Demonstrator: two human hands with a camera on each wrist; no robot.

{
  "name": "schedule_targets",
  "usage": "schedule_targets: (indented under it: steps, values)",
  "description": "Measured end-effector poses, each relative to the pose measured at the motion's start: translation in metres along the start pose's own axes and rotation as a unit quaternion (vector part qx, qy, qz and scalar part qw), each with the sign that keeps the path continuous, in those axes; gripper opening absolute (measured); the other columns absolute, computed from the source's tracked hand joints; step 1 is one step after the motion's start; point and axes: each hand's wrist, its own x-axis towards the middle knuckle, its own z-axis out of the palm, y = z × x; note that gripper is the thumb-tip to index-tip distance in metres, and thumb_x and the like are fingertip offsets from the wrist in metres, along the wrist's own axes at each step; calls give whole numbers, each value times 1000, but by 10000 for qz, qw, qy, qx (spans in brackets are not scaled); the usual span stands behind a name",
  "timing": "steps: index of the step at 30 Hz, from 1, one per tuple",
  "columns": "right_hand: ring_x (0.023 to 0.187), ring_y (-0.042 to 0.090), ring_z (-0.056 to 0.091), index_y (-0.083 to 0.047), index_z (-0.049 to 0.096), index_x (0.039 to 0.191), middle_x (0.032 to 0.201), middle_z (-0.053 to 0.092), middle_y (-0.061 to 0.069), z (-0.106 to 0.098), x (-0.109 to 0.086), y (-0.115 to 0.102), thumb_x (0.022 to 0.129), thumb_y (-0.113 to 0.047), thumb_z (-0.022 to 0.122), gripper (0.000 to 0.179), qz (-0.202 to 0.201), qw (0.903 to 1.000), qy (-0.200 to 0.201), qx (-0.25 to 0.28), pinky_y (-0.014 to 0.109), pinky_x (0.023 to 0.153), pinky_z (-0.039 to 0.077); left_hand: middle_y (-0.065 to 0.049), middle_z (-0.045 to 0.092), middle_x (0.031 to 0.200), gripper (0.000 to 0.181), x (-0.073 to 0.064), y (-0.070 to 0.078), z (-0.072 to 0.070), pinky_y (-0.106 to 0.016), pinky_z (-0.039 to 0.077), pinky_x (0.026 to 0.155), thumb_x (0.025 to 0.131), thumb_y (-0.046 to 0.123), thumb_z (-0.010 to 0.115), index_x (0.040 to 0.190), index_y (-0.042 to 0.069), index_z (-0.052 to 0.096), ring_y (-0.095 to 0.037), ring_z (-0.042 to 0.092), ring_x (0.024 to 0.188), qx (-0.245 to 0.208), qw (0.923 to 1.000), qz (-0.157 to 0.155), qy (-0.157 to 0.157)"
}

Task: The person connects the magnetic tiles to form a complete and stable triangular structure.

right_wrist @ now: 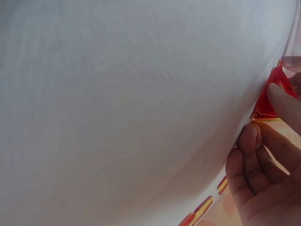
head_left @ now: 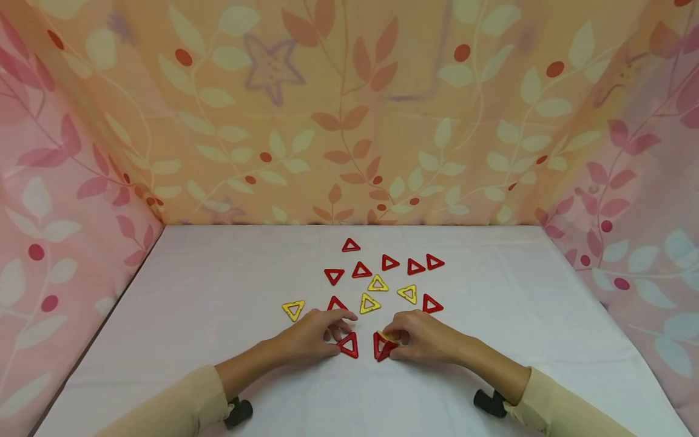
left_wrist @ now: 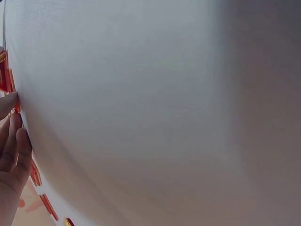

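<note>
Near the front middle of the table, my left hand (head_left: 314, 334) pinches a corner of a red triangle tile (head_left: 355, 346) between thumb and curled fingers; its index finger extends above the tile. My right hand (head_left: 426, 337) grips a cluster of triangle tiles with thumb and fingertips. In it, a red tile (right_wrist: 267, 107) stands tilted, with a yellow tile (head_left: 386, 336) at its upper edge. Another red tile (head_left: 376, 347) shows at the cluster's left side. A narrow gap separates the two hands' tiles. My fingers hide part of the cluster.
Beyond the hands, several red triangles (head_left: 361, 275) and yellow triangles (head_left: 369, 310) lie scattered on the white tablecloth (head_left: 218, 273). One yellow triangle (head_left: 289, 311) lies left of the others. A red triangle (head_left: 334, 301) is partly hidden behind my left hand. Patterned cloth (head_left: 349, 121) surrounds the table.
</note>
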Motion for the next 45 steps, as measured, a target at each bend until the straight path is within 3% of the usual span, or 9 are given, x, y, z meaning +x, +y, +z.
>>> schedule_targets:
  steps: [8,19,30,38,45]
  values:
    - [77,6,56,-10,75,113,88,61,-15,-1,0,-1,84,-20,80,32,-63,10000,4,-2,20,68,50,10,70,111,57,6,4,4,-20,53,78,84,9,79,136,19,57,-3,61,89,-49,9998,-196,-73]
    - [77,6,56,-9,75,114,90,63,-15,0,1,-2,84,-22,80,33,-39,10000,-21,-46,20,69,50,8,70,112,54,14,6,8,-20,53,79,85,9,78,134,18,58,-2,62,90,-53,9999,32,-109]
    - [77,6,56,-9,75,114,91,64,-14,0,2,-3,84,-22,80,33,-15,10000,-39,-67,20,68,50,9,70,108,53,19,13,12,-20,52,79,85,6,77,134,16,58,-2,62,88,-32,9999,35,-164]
    - [77,7,56,-9,75,114,90,63,-14,0,2,-3,85,-23,80,33,-14,10000,-56,-52,20,68,49,10,65,91,54,17,16,12,-19,52,76,84,6,78,134,14,57,-5,60,81,9,9999,-98,-46]
    - [76,5,55,-9,75,114,89,63,-15,-1,1,-3,85,-23,80,33,-30,10000,-39,-56,20,67,49,8,65,89,55,17,19,13,-20,52,75,84,4,78,134,13,57,-7,61,81,3,9999,-91,52]
